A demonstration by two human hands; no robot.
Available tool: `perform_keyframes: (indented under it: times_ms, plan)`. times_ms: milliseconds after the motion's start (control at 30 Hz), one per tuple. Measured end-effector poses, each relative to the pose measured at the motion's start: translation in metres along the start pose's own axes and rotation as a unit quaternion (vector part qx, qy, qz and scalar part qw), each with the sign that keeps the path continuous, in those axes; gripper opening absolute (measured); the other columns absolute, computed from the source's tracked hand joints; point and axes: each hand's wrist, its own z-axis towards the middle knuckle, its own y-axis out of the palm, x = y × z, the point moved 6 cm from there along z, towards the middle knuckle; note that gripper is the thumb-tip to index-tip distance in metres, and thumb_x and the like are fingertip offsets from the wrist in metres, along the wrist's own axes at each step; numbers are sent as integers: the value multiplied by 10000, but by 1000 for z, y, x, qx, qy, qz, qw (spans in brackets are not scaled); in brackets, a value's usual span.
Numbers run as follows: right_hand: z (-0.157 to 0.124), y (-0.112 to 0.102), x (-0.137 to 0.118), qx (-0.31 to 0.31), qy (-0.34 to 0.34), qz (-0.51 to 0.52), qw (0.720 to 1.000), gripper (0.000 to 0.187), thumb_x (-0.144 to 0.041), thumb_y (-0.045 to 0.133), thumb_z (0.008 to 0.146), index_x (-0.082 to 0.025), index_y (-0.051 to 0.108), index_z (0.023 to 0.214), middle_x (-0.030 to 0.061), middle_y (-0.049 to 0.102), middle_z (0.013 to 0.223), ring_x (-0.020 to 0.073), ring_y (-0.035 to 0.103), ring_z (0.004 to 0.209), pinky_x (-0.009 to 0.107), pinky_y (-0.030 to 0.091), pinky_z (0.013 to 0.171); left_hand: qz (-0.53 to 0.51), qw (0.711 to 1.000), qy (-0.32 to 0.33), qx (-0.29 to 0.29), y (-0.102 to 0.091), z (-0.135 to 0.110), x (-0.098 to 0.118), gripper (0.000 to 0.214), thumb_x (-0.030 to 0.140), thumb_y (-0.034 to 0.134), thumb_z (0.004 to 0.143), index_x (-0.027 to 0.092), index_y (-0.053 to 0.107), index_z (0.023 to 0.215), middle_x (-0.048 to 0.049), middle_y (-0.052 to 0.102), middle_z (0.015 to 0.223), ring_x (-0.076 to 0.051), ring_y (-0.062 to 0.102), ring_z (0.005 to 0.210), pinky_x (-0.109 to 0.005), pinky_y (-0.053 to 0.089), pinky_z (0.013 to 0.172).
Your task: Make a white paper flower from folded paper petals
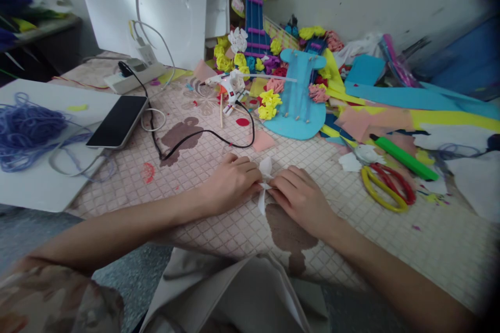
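Observation:
A small piece of thin white paper (265,167), pinched in at its middle, is held between my two hands just above the tabletop. My left hand (236,179) is closed on its left side, with the fingertips gathered. From the right, my right hand (299,195) grips it with thumb and fingers pressed together. The paper's ends stick out above and below the pinch like petals. Part of it is hidden behind the fingers.
Beyond my hands lie a hot glue gun (230,88) with a black cord and a blue cut-out (300,93) with paper flowers. Scissors (386,187) and a green marker (406,157) are at right; a phone (117,122) and purple yarn (29,127) at left.

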Motion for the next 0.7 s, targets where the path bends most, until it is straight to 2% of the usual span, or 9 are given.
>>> perform_keyframes:
  times_ms: [133,300,433,700]
  plan:
    - [1,1,-2,4,-8,-22,1000,184,-185,455,914,-152,607,815,69,596,794,212,510,848,359,419,743,7,999,3,33,-4,-1,0,113,264,568,858,152,586,850,-36,627,881,-172,518,836,-327,321,769]
    - [0,2,-2,-1,-6,-28,1000,206,-200,441,924,-149,602,806,66,591,794,211,503,840,358,426,757,31,999,19,12,-2,0,2,164,262,498,902,150,579,814,-37,614,865,-171,508,835,-332,319,775]
    - [0,4,1,-5,14,0,1000,152,-211,482,908,-146,587,820,63,580,822,205,502,856,345,432,765,51,998,26,13,-2,-1,3,196,267,461,922,149,578,818,-41,611,863,-172,502,828,-338,318,773]
    - [2,1,-4,-1,-5,-29,1000,194,-184,456,910,-154,592,775,63,559,819,202,477,825,337,423,731,71,996,33,44,-2,-1,7,116,263,545,870,155,572,835,-39,606,866,-184,495,838,-342,315,759]
